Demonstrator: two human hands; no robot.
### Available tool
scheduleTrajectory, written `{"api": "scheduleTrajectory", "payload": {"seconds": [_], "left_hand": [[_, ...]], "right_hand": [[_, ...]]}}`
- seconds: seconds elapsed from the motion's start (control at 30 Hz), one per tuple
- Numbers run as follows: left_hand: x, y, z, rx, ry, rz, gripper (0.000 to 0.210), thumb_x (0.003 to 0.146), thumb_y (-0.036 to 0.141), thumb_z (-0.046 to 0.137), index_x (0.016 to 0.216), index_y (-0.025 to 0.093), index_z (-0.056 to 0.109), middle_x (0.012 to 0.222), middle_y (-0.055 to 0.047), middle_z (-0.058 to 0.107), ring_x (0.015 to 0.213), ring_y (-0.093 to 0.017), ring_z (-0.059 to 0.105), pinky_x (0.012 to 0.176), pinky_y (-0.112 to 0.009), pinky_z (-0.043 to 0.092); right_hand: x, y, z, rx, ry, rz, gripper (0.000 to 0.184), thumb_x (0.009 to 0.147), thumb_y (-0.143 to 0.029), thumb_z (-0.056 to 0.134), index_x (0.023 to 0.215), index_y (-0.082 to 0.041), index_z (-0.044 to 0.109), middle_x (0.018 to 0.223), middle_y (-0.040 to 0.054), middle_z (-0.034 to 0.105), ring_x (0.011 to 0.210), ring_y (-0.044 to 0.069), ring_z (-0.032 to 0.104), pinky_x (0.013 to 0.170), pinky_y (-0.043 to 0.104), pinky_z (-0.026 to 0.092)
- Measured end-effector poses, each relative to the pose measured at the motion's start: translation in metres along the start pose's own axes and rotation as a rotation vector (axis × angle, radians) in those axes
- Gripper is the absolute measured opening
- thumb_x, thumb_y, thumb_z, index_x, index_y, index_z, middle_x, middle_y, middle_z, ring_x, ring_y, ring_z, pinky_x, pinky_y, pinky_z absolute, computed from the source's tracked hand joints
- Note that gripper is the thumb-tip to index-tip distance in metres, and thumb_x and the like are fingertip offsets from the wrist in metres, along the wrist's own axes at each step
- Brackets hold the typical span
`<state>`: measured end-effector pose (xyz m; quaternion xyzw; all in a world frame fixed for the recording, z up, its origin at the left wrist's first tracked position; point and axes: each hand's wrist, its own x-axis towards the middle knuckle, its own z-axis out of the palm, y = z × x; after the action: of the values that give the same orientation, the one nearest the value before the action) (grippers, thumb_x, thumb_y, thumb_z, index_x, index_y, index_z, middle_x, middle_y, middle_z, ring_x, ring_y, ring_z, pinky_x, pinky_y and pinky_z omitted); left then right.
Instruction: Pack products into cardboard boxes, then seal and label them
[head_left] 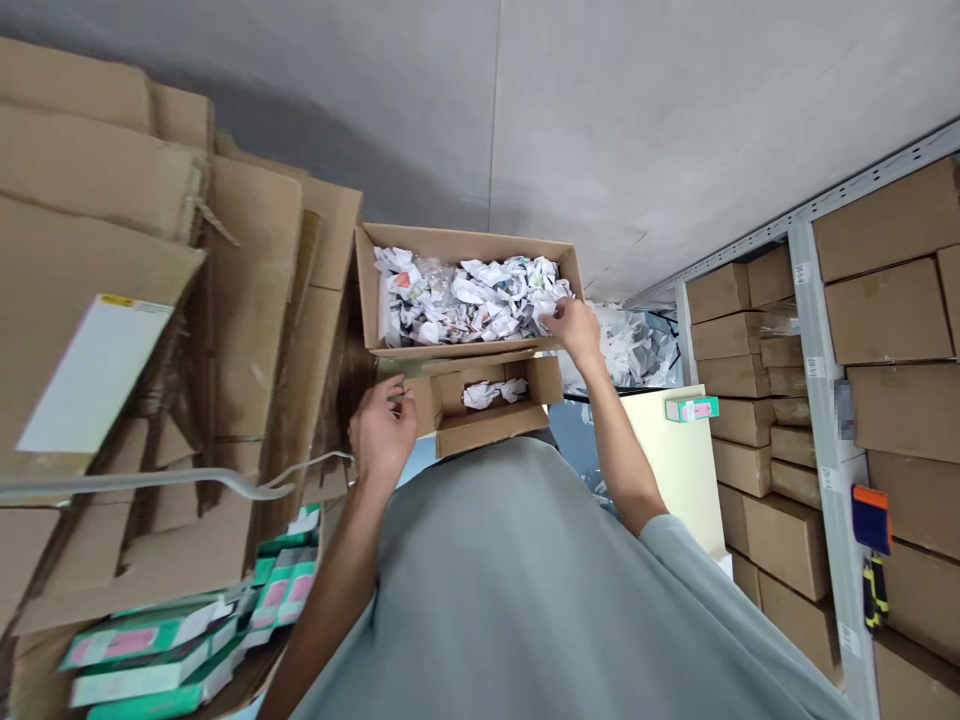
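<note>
A small open cardboard box [480,438] stands in front of me, a little crumpled white paper [495,393] lying on its bottom. Right behind it is a larger open carton [465,242], filled with crumpled printed paper [480,295] and some clear plastic. My right hand [576,328] reaches into the right end of the carton, its fingertips pinched on a piece of crumpled paper. Beside the small box's left flap [424,405] is my left hand [384,428], thumb and forefinger curved with a gap between them and nothing visible in it.
Flattened cardboard [255,300] is stacked on the left, above green-and-white packages [150,640]. A pale cable [225,482] crosses there. On the right, a metal rack [821,400] holds brown boxes. A small green box [691,409] lies on a cream surface [675,470].
</note>
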<state>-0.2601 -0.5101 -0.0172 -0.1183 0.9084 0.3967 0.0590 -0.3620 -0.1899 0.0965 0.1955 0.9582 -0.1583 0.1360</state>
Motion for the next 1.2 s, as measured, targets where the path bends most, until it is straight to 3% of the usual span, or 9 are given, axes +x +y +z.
{"api": "scheduleTrajectory", "payload": {"seconds": [0.13,0.23,0.47,0.57,0.7,0.87,1.03,1.13,1.2], "left_hand": [[-0.002,-0.002,0.001,-0.024,0.003,-0.009,0.039,0.098,0.033,0.06,0.133,0.021,0.073,0.121,-0.012,0.08,0.086,-0.022,0.075,0.09,-0.037,0.06],[-0.005,-0.005,0.001,-0.016,-0.017,0.007,0.041,0.099,0.031,0.06,0.137,0.019,0.071,0.124,-0.013,0.079,0.09,-0.023,0.075,0.094,-0.04,0.061],[-0.021,-0.016,0.007,-0.008,-0.047,0.013,0.043,0.099,0.032,0.061,0.14,0.019,0.069,0.129,-0.012,0.079,0.091,-0.023,0.076,0.095,-0.038,0.061],[-0.028,-0.019,0.007,-0.014,-0.043,0.006,0.044,0.099,0.032,0.061,0.141,0.018,0.068,0.129,-0.012,0.079,0.089,-0.022,0.076,0.092,-0.037,0.061],[-0.032,-0.022,0.006,0.0,-0.049,0.008,0.044,0.099,0.031,0.061,0.14,0.018,0.068,0.129,-0.013,0.08,0.091,-0.023,0.077,0.092,-0.038,0.061],[-0.032,-0.024,0.008,0.041,-0.066,0.013,0.044,0.098,0.031,0.061,0.139,0.018,0.069,0.129,-0.013,0.081,0.095,-0.025,0.079,0.096,-0.039,0.06],[-0.031,-0.022,0.013,0.077,-0.068,0.016,0.042,0.097,0.032,0.063,0.137,0.019,0.069,0.132,-0.014,0.081,0.101,-0.028,0.08,0.098,-0.04,0.059],[-0.028,-0.02,0.015,0.112,-0.069,0.012,0.043,0.097,0.034,0.064,0.136,0.019,0.07,0.13,-0.015,0.081,0.106,-0.031,0.079,0.1,-0.041,0.059],[-0.026,-0.019,0.015,0.134,-0.074,-0.003,0.044,0.096,0.035,0.064,0.137,0.018,0.07,0.127,-0.016,0.081,0.108,-0.033,0.079,0.1,-0.042,0.059]], "right_hand": [[-0.035,0.011,-0.016,0.218,0.132,-0.101,0.031,0.102,-0.049,0.075,0.11,-0.02,0.08,0.107,0.0084,0.083,0.101,0.026,0.077,0.092,0.033,0.055],[-0.069,0.009,-0.008,0.375,0.108,-0.184,0.042,0.1,-0.056,0.075,0.119,-0.019,0.08,0.106,0.007,0.083,0.087,0.023,0.075,0.085,0.031,0.055],[-0.123,-0.021,0.076,0.34,-0.271,-0.288,0.023,0.101,-0.045,0.08,0.107,-0.023,0.084,0.103,0.0042,0.085,0.094,0.024,0.08,0.087,0.03,0.055],[-0.122,-0.034,0.103,0.281,-0.327,-0.272,0.025,0.102,-0.048,0.081,0.106,-0.024,0.084,0.109,0.0077,0.087,0.103,0.029,0.082,0.093,0.034,0.057],[-0.117,-0.037,0.116,0.271,-0.333,-0.283,0.034,0.101,-0.053,0.082,0.12,-0.026,0.083,0.12,0.0091,0.087,0.115,0.033,0.082,0.1,0.038,0.059],[-0.117,0.007,0.103,0.332,-0.167,-0.231,0.034,0.107,-0.048,0.073,0.132,-0.026,0.079,0.125,0.0083,0.085,0.11,0.03,0.082,0.103,0.038,0.059],[-0.113,0.08,0.092,0.285,0.089,0.03,0.037,0.105,-0.042,0.071,0.131,-0.017,0.077,0.125,0.0161,0.083,0.11,0.03,0.079,0.105,0.041,0.058],[-0.107,0.101,0.096,0.232,0.048,0.148,0.04,0.102,-0.04,0.075,0.131,-0.013,0.077,0.126,0.0192,0.082,0.116,0.033,0.079,0.105,0.04,0.057],[-0.105,0.103,0.102,0.247,-0.031,0.167,0.031,0.102,-0.037,0.073,0.123,-0.015,0.081,0.12,0.0167,0.084,0.114,0.031,0.079,0.102,0.038,0.057]]}}
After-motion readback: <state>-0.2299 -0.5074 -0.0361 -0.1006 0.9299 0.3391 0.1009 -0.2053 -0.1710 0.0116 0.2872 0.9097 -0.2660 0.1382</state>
